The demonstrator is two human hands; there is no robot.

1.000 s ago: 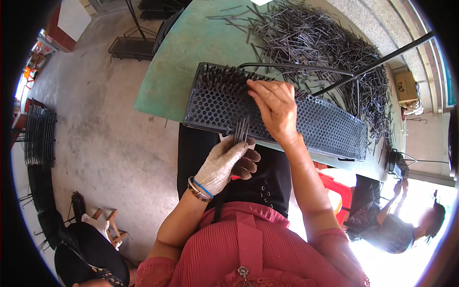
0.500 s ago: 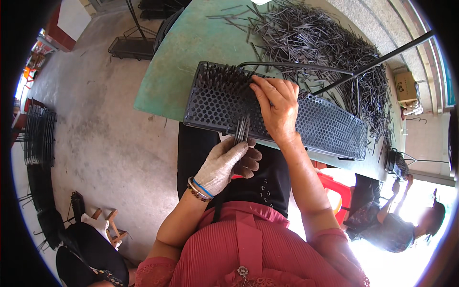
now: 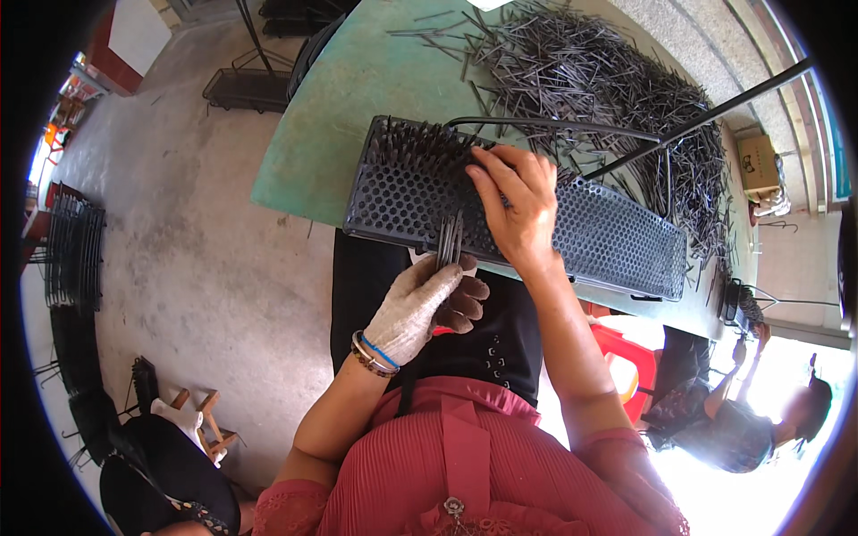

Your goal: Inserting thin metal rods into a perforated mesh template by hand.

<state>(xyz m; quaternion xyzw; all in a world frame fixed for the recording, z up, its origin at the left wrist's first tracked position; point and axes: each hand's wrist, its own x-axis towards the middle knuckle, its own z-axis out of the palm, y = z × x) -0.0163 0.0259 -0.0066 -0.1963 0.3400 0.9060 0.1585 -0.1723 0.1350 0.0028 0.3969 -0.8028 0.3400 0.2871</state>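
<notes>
A long black tray [image 3: 626,246] with rows of round holes lies slantwise along the near edge of the green table. Thin dark rods [image 3: 407,143] stand upright in the holes of its far left part. My left hand [image 3: 413,299], in a whitish glove with dark fingertips, is closed around a small bundle of thin black rods [image 3: 450,239] at the tray's near edge. Bare, my right hand [image 3: 521,210] is over the middle of the tray, thumb and forefinger pinched beside the standing rods. Whatever is between those fingertips is too small to make out.
A large heap of loose black rods [image 3: 590,71] covers the far right of the green table [image 3: 313,152]. A black metal frame [image 3: 715,112] rises from the tray. At right, a person [image 3: 724,420] handles another tray; someone in black [image 3: 170,473] is at lower left.
My right hand has shifted slightly, its fingers staying near the standing rods. My left hand keeps the bundle in nearly the same place.
</notes>
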